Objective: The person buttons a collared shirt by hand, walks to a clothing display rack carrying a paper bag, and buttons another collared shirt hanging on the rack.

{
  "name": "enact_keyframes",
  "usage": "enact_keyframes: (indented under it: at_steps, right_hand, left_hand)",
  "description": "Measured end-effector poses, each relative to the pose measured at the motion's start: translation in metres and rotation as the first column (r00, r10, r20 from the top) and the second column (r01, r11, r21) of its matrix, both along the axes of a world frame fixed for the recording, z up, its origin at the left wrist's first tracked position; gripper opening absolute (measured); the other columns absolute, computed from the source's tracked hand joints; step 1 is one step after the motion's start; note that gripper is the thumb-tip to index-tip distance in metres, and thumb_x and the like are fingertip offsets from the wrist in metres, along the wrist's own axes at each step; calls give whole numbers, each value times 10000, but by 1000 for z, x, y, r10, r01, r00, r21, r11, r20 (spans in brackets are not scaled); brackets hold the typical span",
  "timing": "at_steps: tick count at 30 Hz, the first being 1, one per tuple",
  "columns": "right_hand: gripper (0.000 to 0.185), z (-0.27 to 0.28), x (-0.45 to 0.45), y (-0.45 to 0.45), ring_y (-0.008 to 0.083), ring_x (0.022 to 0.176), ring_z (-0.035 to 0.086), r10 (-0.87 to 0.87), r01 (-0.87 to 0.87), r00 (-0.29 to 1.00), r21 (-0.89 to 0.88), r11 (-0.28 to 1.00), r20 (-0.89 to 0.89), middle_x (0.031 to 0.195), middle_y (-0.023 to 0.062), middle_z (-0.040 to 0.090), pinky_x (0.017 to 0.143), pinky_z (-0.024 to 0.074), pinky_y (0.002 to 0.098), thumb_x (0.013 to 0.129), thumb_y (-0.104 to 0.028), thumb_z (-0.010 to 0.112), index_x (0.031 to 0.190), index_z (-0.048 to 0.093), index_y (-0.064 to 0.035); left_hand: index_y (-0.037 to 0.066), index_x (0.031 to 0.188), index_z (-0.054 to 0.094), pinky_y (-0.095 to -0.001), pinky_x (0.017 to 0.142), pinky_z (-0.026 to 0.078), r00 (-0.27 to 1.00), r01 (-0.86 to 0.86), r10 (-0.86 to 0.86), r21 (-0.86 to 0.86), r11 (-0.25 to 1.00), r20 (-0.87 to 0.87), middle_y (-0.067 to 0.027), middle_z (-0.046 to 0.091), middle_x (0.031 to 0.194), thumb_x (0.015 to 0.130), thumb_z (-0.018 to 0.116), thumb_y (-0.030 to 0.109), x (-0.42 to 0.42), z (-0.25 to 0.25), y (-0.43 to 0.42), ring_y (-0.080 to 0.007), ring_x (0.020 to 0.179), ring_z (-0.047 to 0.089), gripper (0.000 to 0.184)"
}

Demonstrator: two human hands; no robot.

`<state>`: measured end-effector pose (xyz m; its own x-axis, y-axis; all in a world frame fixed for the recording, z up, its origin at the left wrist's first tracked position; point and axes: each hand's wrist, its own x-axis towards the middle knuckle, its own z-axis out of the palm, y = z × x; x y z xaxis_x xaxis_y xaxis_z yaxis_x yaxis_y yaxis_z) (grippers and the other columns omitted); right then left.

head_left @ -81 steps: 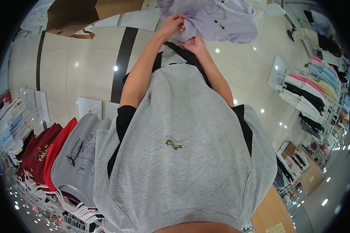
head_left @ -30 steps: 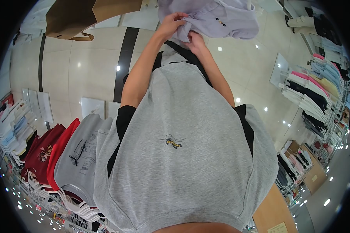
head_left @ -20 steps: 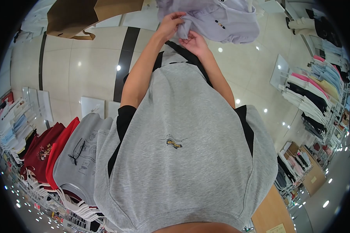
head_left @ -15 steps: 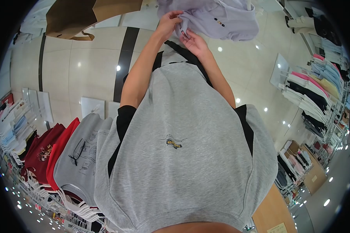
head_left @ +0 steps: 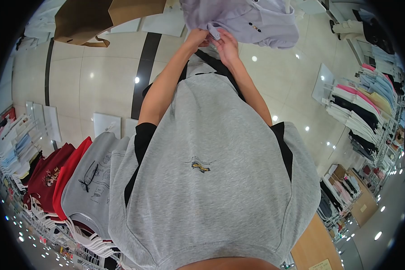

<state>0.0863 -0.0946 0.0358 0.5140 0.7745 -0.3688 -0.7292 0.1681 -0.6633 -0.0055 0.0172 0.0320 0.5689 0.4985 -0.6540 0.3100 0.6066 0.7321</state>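
At eleven o'clock the bag (head_left: 86, 20) is well apart from my hands; if I swing my left arm outward too carelessly, I may knock it. At twelve o'clock my left hand (head_left: 198, 38) is closed on the edge of the shirt (head_left: 272, 27), fingers curled. Just beside it, my right hand (head_left: 227, 47) is narrow at the same fold; whether it truly grips, I cannot tell. The shirt spreads from twelve to one o'clock. So small a hold may slip, because the cloth looks thin. If my hands pull against each other, the edge could crease.
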Motion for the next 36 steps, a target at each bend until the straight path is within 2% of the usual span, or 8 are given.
enact_keyframes:
  at_steps: [5,11,15,20,24,26,30,36]
  right_hand:
    - [258,-5,-2,-2,309,1108,563,73,-66,990,-64,996,123,1188,215,535,1012,464,434,960,-4,392,1189,468,88]
    - [268,4,-5,-2,316,1098,571,118,-109,986,-78,991,119,1182,217,539,970,481,456,959,-15,384,1201,450,80]
    - [267,11,-8,-2,321,1054,598,133,-117,986,-155,981,99,1143,205,549,900,517,454,955,-30,401,1203,452,54]
    - [270,12,-5,-3,216,824,627,51,25,963,-274,961,266,934,126,587,697,544,324,935,-36,447,1191,492,34]
    - [251,-12,7,-6,130,704,584,28,76,934,-275,958,355,817,72,596,607,496,251,909,-27,510,1154,547,12]
    - [263,-19,8,-8,128,701,576,-43,136,937,-248,959,346,823,73,604,614,486,244,886,-5,542,1149,555,13]
    - [283,-28,12,-5,141,715,584,-310,375,909,-220,901,279,830,74,605,654,504,250,838,53,593,1117,555,24]
    - [268,-24,7,-6,209,806,627,-229,305,938,-301,904,262,923,147,613,738,546,307,836,58,606,1091,522,57]
  left_hand:
    - [20,952,597,-335,778,538,979,-110,162,-345,932,125,-82,582,915,901,515,162,0,-25,-1,-207,826,582,172]
    - [38,933,593,-335,799,490,927,-32,196,-454,890,319,-70,614,888,901,532,143,7,-43,3,-180,825,571,125]
    - [42,927,598,-320,750,482,930,-42,176,-384,922,321,-56,607,851,903,555,129,8,-56,3,-162,801,561,100]
    - [48,915,614,-315,716,472,925,-13,162,-398,917,342,-48,602,846,878,601,69,8,-49,-2,-154,812,549,44]
    - [67,896,619,-297,638,482,978,-32,93,-310,950,186,-26,594,825,892,635,142,4,-18,-7,-141,743,556,76]
    - [71,879,619,-280,610,486,992,-13,42,-231,973,119,-15,590,817,889,655,163,3,-6,-7,-131,710,556,99]
    - [54,888,585,-237,698,553,955,-185,242,-292,938,170,-8,564,839,871,667,87,7,-17,-10,-112,729,546,90]
    - [-14,919,574,-283,793,571,945,-150,203,-213,965,255,-58,584,891,875,636,37,9,-19,-13,-169,847,613,91]
